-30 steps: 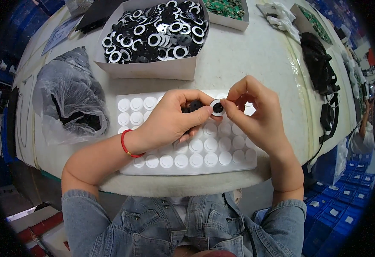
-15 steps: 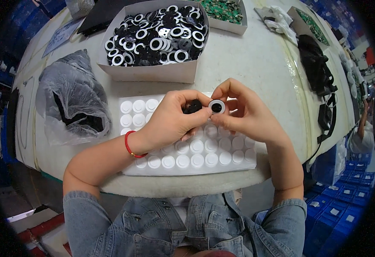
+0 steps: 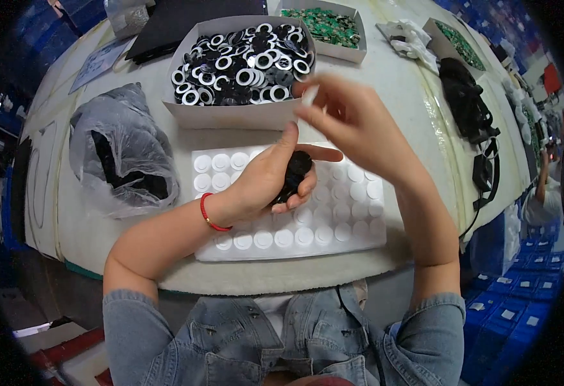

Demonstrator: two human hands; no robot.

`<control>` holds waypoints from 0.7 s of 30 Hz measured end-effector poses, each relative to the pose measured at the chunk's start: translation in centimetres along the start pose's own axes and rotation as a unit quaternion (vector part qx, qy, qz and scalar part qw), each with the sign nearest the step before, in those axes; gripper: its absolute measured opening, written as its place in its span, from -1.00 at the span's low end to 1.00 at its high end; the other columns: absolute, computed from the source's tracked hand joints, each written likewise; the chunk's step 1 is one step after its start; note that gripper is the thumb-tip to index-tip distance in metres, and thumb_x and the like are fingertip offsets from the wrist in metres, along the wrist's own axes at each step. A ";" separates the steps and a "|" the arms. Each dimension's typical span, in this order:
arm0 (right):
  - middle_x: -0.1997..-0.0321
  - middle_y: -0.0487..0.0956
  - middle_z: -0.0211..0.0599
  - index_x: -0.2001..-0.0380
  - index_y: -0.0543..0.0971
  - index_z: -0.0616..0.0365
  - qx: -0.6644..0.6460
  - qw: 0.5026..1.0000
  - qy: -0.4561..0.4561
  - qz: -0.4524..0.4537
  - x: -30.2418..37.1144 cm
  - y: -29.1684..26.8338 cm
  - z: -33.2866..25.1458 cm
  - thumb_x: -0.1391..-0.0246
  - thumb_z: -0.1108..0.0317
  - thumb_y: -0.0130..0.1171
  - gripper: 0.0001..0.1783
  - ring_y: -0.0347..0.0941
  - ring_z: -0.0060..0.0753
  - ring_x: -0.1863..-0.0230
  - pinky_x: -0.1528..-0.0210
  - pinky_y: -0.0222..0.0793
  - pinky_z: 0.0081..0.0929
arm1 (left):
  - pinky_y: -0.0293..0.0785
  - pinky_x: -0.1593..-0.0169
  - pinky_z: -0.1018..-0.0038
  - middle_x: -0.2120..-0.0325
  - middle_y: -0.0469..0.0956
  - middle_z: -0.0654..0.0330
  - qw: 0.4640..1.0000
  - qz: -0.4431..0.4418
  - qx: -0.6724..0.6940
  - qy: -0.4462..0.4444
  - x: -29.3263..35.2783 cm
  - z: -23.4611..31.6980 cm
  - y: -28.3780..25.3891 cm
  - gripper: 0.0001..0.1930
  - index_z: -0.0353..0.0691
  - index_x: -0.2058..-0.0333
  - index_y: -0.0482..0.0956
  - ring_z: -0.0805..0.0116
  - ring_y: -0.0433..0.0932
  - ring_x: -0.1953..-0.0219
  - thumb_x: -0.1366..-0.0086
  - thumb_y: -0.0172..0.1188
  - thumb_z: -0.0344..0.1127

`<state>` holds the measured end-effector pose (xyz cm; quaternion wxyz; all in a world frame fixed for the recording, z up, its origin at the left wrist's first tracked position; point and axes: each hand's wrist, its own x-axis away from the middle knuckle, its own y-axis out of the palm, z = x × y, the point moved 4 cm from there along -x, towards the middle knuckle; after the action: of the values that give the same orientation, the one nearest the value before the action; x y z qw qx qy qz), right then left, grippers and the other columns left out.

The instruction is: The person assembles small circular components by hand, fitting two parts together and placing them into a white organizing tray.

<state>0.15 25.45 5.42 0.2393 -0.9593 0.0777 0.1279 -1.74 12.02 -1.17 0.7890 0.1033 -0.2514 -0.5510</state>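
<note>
My left hand, a red cord at its wrist, holds several black round discs in the palm. Its thumb points up and the index finger stretches out to the right, while the other fingers curl round the discs. My right hand is raised at the near right corner of a white box of black discs with white rings. Pinched between its thumb and finger is a small white piece, blurred by motion. Beneath both hands lies a sheet of round white stickers.
A grey plastic bag with black contents lies left. Boxes of green circuit boards stand at the back. On the right are a black bag and a cable. Blue crates and another person's arm appear beyond the table.
My right hand has moved away from the left, up toward the box, with the small piece between its fingers. The left thumb has lifted and the index finger has straightened; the black discs stay in that hand.
</note>
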 end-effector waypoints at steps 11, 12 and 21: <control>0.43 0.47 -0.22 0.37 0.56 0.25 0.023 0.994 -0.002 -0.105 3.9 0.4 -0.1 0.13 0.53 0.29 -0.82 0.48 -0.35 0.46 0.41 0.41 -0.46 | 0.06 0.81 0.71 0.69 0.34 0.32 1.000 0.015 -0.001 -0.026 0.1 -0.5 0.9 -0.15 -0.28 0.30 0.40 0.63 0.23 0.78 -0.25 -0.54 0.48; 0.43 0.47 -0.22 0.37 0.56 0.25 0.023 0.994 0.000 -0.103 3.9 0.3 0.3 0.13 0.53 0.29 -0.82 0.48 -0.35 0.46 0.41 0.41 -0.46 | 0.06 0.80 0.72 0.67 0.35 0.32 0.999 0.026 0.012 -0.028 0.1 -0.4 0.9 -0.18 -0.28 0.24 0.40 0.65 0.23 0.78 -0.28 -0.50 0.45; 0.45 0.53 -0.26 0.32 0.66 0.16 0.024 0.996 -0.045 -0.076 5.3 -3.9 2.9 0.10 0.53 0.28 -0.81 0.47 -0.41 0.44 0.40 0.37 -0.50 | 0.11 0.73 0.76 0.33 0.59 0.15 0.999 -0.008 -0.050 0.010 -0.3 0.3 0.6 -0.56 -0.31 -0.08 0.40 0.71 0.21 0.74 -0.44 -0.08 -0.08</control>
<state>5.42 29.76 3.12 0.2742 -0.9498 -0.0032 0.1509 -1.45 12.53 -0.69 0.7914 0.0713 -0.2145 -0.5679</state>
